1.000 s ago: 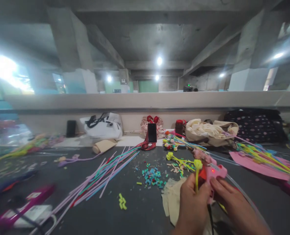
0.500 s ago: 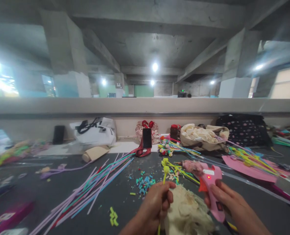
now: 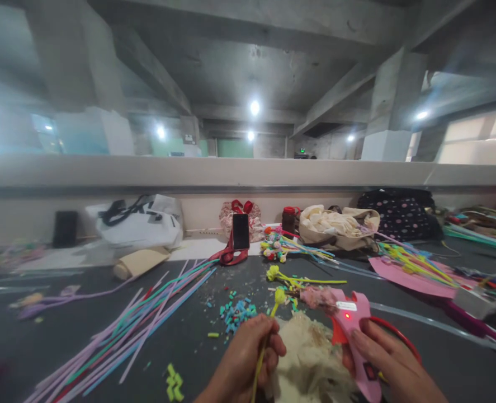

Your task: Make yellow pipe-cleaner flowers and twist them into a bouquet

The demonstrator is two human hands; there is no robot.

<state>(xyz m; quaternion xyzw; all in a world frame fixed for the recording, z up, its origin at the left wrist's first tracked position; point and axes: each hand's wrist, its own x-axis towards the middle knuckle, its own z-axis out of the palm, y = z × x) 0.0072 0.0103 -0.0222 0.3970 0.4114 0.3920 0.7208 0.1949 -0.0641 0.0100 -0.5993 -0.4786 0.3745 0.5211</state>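
Observation:
My left hand (image 3: 248, 355) pinches a thin yellow stem with a small yellow flower-like head (image 3: 279, 296) above the fingers; it looks like a pipe cleaner. A pink hot glue gun (image 3: 354, 308) with a lit red light is gripped in my right hand (image 3: 384, 355), fingers near its orange trigger. The gun's nozzle points left, right beside the yellow head; whether they touch I cannot tell. Under and between the hands lies a crumpled, stained cream cloth (image 3: 310, 364). Just behind, another yellow flower piece (image 3: 273, 273) rests with its stem pointing right.
Blue and green cut bits (image 3: 238, 317) are heaped left of centre. Long pastel sticks (image 3: 134, 330) lie to the left. Finished-looking colourful stems (image 3: 279, 246), a propped phone (image 3: 241, 231) and a cream cloth bag (image 3: 335, 226) stand behind. Pink sheet (image 3: 411, 278) carries yellow stems at right.
The view has turned slightly right, so the table things sit further left. The glue gun's nozzle has come closer to the yellow head. Both hands keep their holds.

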